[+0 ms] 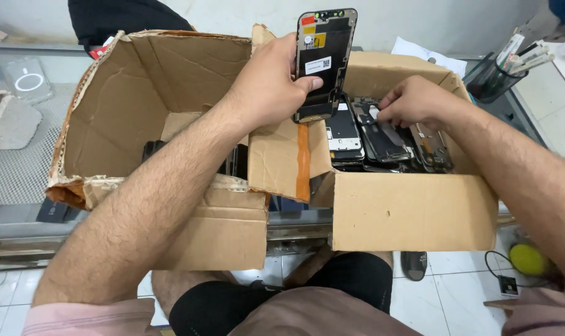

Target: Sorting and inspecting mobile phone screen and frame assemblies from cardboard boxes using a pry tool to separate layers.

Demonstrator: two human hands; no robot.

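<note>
The left hand (273, 81) grips a black phone screen (323, 59) upright, fingers closed around its edges, above the gap between two cardboard boxes. The right hand (413, 102) reaches into the right box (413, 211), fingertips pinched on one of the stacked screens (382, 137). The left box (145, 93) stands open, torn at its rim. Both boxes rest on a glass counter (21, 174). A tool cup (491, 78) stands behind. White floor tiles (456, 292) lie below.

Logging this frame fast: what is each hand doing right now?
Left hand: closed, holding a phone screen panel upright.
Right hand: fingers pinching at a screen panel in the right box.
</note>
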